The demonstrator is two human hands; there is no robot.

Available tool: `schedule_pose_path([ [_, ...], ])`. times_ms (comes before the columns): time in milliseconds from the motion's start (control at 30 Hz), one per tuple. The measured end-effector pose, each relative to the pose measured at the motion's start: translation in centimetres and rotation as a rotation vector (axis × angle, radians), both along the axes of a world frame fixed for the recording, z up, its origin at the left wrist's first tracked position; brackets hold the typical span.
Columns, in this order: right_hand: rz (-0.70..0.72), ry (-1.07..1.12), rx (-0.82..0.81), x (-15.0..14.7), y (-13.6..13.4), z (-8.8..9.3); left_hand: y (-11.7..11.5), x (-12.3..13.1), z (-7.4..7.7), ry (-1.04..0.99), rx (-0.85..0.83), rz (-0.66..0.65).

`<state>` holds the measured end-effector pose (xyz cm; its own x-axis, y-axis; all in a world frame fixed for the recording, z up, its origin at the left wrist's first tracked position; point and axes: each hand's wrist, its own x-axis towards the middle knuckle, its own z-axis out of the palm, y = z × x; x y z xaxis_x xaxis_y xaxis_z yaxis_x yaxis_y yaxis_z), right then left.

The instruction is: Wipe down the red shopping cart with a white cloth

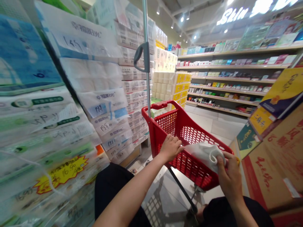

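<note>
A red plastic shopping cart [197, 126] with perforated basket walls stands in front of me, slightly right of the middle. My left hand [170, 147] is closed over the near rim of its basket. In my right hand [230, 173], at the basket's right end, a crumpled white bag [201, 152] is pinched between thumb and fingers. The bag lies partly inside the basket, and its top end curls up by my thumb. What it contains, if anything, I cannot make out.
Tall stacks of wrapped tissue packs [104, 116] line the left side. Printed cardboard boxes [272, 164] stand close on the right. A grey pole with a handle [147, 60] rises by the cart's far left corner. Stocked shelves [236, 66] fill the back.
</note>
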<state>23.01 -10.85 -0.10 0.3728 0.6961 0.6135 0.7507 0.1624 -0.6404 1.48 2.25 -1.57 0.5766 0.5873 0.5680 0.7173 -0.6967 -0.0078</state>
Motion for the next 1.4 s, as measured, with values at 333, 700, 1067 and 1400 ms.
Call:
schedule_pose_path([
  [333, 0.298, -0.329, -0.280, -2.6, 1.8, -1.5, -0.3, 0.0, 0.2, 0.021, 0.004, 0.003],
  [700, 0.244, -0.393, -0.455, -1.0, 1.6, -0.9, -1.0, -0.9, 4.0, -0.185, -0.179, -0.158],
  [1067, -0.017, -0.146, -0.356, -0.1, 1.1, -2.4, -6.1, 8.8, -1.4, 0.117, -0.022, -0.349],
  [1400, 0.079, -0.376, -0.662, 0.2, 2.2, -1.3, 1.4, -1.3, 0.3, 0.226, 0.090, -0.237],
])
